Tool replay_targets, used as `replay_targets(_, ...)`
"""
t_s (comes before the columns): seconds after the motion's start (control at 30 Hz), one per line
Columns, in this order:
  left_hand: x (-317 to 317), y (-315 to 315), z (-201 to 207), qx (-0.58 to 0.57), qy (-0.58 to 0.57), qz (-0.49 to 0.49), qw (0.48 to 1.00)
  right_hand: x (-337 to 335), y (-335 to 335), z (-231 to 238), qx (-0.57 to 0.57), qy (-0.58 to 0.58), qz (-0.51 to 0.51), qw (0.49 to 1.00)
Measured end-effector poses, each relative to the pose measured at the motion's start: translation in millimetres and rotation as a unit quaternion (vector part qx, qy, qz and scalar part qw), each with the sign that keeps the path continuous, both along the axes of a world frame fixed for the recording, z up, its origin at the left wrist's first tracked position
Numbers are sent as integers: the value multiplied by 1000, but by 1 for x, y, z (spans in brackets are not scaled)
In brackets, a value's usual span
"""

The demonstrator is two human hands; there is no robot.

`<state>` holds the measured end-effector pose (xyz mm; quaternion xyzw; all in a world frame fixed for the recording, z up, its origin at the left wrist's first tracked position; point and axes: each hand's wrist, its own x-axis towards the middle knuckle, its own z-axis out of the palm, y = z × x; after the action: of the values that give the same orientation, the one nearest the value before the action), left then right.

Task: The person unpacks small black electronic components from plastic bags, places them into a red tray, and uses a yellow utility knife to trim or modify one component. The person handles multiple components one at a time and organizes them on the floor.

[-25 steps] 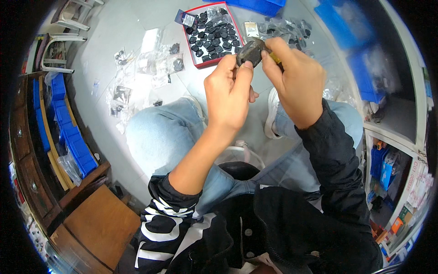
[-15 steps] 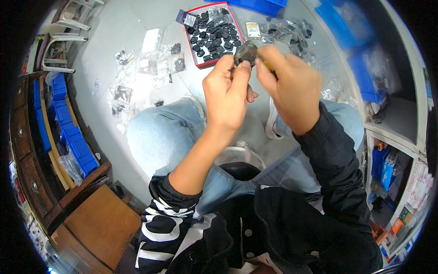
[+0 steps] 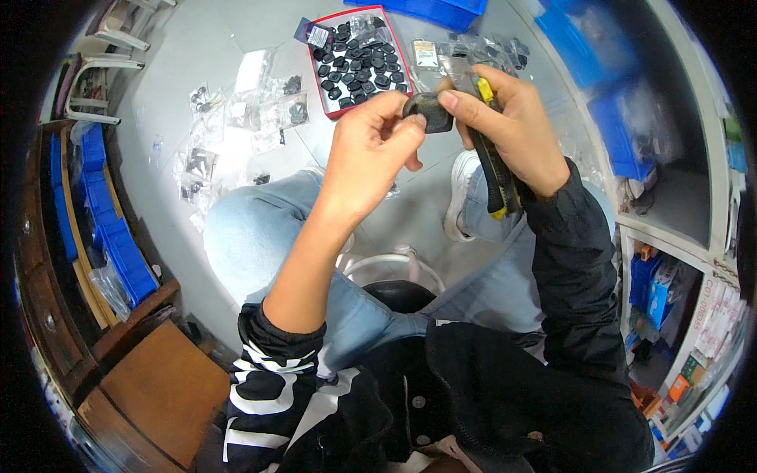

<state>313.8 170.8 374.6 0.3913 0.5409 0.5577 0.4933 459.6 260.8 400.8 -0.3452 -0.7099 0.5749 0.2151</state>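
Observation:
A small black plastic piece (image 3: 432,114), rounded like a key fob shell, is pinched between both my hands. My left hand (image 3: 364,146) grips its left side with thumb and fingers. Thumb and fingers of my right hand (image 3: 516,126) meet at its upper right edge. Across the right palm lies a black and yellow utility knife (image 3: 495,173), its handle pointing down and its front end up and away from me. Whether its blade is out is hard to make out. Beyond my hands, a red-rimmed white tray (image 3: 339,113) holds several similar black pieces (image 3: 361,76).
Clear plastic bags with small dark parts (image 3: 296,110) lie on the grey floor to the left. More bagged parts (image 3: 505,54) lie beyond my right hand. Blue bins (image 3: 126,252) line the left; a shelf (image 3: 670,236) stands right. A stool (image 3: 394,260) is between my legs.
My right hand, blurred before, has turned so the knife now shows along the palm. The black piece has tilted and sits slightly lower. The whole view has shifted a little.

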Motion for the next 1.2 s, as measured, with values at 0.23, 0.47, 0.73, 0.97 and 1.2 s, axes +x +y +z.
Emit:
replay_targets(0.23,3,3,0,40,-47,86,994,-16,-22,-7,-73,55,-19,996)
replay_targets(0.47,-3,-3,-1,-23,-105,18,994,-10,-18,-8,41,-4,-62,997)
replay_targets(0.73,2,-4,3,-27,-120,35,992,-10,-10,-8,-146,61,-56,986)
replay_targets(0.97,-9,-8,2,0,31,152,988,-9,-21,-5,48,2,-85,995)
replay_targets(1.2,-6,-5,4,32,40,184,982,-8,-27,-4,455,-112,-23,883)
